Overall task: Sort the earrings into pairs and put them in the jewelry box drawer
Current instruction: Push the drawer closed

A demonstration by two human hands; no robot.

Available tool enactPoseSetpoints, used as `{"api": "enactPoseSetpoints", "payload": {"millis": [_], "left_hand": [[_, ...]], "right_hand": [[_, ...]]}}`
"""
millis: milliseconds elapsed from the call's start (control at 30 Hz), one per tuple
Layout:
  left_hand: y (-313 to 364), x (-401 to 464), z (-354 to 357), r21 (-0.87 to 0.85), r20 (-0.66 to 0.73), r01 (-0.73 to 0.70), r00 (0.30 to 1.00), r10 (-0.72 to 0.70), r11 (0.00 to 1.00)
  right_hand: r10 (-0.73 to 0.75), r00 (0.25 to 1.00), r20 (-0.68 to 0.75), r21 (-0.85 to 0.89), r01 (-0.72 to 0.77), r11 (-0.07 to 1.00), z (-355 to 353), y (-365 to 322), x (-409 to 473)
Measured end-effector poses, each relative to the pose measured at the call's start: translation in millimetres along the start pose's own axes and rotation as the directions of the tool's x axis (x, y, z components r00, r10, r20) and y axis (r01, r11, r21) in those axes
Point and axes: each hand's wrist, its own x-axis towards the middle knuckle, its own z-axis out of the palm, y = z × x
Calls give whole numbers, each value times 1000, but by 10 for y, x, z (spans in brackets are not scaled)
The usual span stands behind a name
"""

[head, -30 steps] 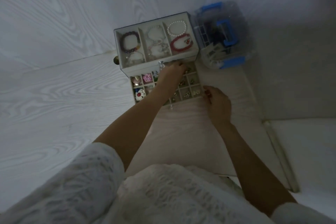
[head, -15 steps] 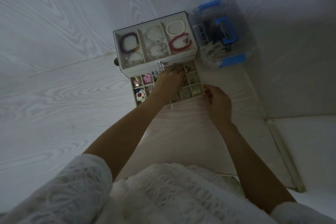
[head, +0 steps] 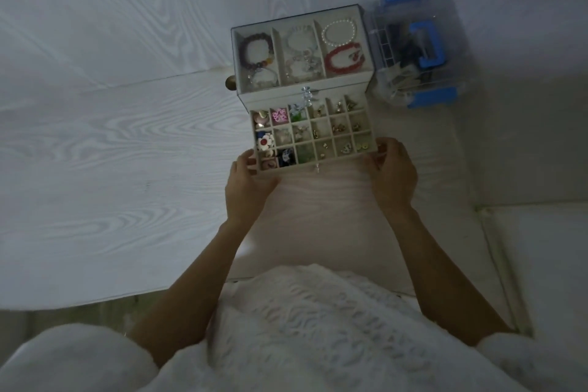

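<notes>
Red bracelet (head: 344, 58), blue-handled clear bin (head: 423, 44)

From my remote position the scene is dim, and I cannot resolve the small metal earrings (head: 338, 129) in the drawer (head: 288, 170) as separate pieces or pairs. The left hand (head: 246, 181) covers the drawer's near left corner; the right hand (head: 393, 173) covers its near right corner, and I cannot see the fingertips behind the rim. The jewelry box (head: 337, 91) hides the drawer's rear section. Contents of the clear plastic case (head: 420, 48) are blurred beyond identification. A round brass-coloured object (head: 229, 83) is half hidden behind the box. Both sleeves are cut off by the lower edge.
</notes>
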Motion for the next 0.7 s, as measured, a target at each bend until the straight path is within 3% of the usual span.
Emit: {"api": "enactPoseSetpoints", "payload": {"millis": [200, 333, 500, 700], "left_hand": [[24, 223, -18, -41, -75, 37, 996, -40, 998], [109, 464, -62, -61, -105, 49, 993, -56, 997], [98, 691, -135, 27, -132, -62, 989, 65, 998], [206, 917, -153, -20, -72, -135, 989, 133, 991]], "right_hand": [[-9, 1000, 17, 74, 8, 997, 19, -111, 118], [-57, 997, -60, 164, 67, 984, 115, -247, 169], [-174, 979, 108, -32, 178, 984, 250, -357, 229], [-266, 953, 142, -204, 292, 935, 305, -549, 450]]}}
